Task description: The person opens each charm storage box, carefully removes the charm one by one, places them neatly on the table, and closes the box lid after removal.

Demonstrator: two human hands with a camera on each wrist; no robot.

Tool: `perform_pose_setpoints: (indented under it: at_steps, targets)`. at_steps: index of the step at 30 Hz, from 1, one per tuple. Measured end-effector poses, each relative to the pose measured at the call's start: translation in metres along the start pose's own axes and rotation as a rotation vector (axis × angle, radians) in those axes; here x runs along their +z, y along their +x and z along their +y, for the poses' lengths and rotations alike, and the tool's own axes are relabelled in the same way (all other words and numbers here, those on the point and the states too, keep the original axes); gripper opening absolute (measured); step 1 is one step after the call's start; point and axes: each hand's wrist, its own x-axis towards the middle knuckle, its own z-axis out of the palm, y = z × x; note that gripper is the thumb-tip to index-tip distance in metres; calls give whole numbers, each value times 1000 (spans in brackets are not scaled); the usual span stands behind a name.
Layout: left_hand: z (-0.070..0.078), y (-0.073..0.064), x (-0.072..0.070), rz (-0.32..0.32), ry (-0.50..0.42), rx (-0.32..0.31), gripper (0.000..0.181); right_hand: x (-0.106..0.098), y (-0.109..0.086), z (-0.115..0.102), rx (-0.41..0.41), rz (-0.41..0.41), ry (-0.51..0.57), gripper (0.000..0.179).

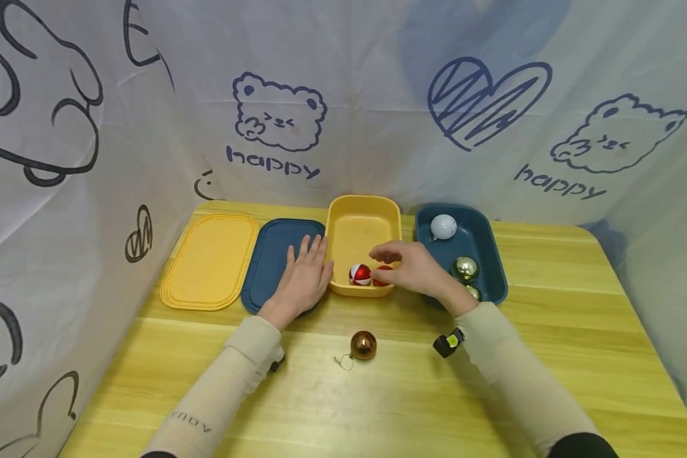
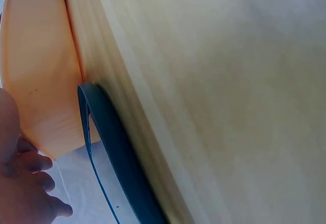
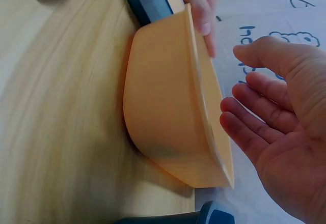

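Note:
In the head view a yellow box (image 1: 364, 222) holds a red-and-white ball ornament (image 1: 359, 275) near its front wall. A red ball (image 1: 383, 276) beside it is partly hidden by my right hand (image 1: 409, 266). That hand hovers over the box's right side, its fingers loosely bent; the right wrist view shows nothing between thumb and fingers. Fingers extended, my left hand (image 1: 305, 275) lies along the box's left rim, above a dark blue lid (image 1: 269, 254). A copper-coloured ball ornament (image 1: 363, 345) with a string loop sits on the table in front of the box.
To the right stands a dark blue box (image 1: 488, 254) with a white ball (image 1: 443, 226) and gold balls (image 1: 465, 269) inside. A yellow lid (image 1: 210, 261) lies flat at the left. Printed white cloth (image 1: 378, 140) encloses the wooden table's (image 1: 555, 318) back and sides.

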Motion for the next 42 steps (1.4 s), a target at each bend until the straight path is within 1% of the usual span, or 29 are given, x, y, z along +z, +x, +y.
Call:
perform_pose_setpoints:
  at_steps: [6, 14, 17, 24, 30, 42]
  targets:
    - [-1, 1, 0, -1, 11, 2, 62, -2, 16, 1, 7, -78, -69, 45]
    - [0, 1, 0, -12, 18, 0, 62, 0, 28, 6, 58, -174, -95, 51]
    - [1, 1, 0, -11, 15, 4, 63, 1, 30, 9, 72, -191, -99, 53]
    - [0, 0, 1, -2, 17, 17, 63, 6, 34, 15, 75, -236, -95, 55]
    - [-1, 0, 0, -6, 18, 10, 63, 9, 37, 14, 78, -255, -88, 55]
    - [0, 2, 0, -11, 29, 11, 63, 12, 39, 12, 57, -268, -184, 54]
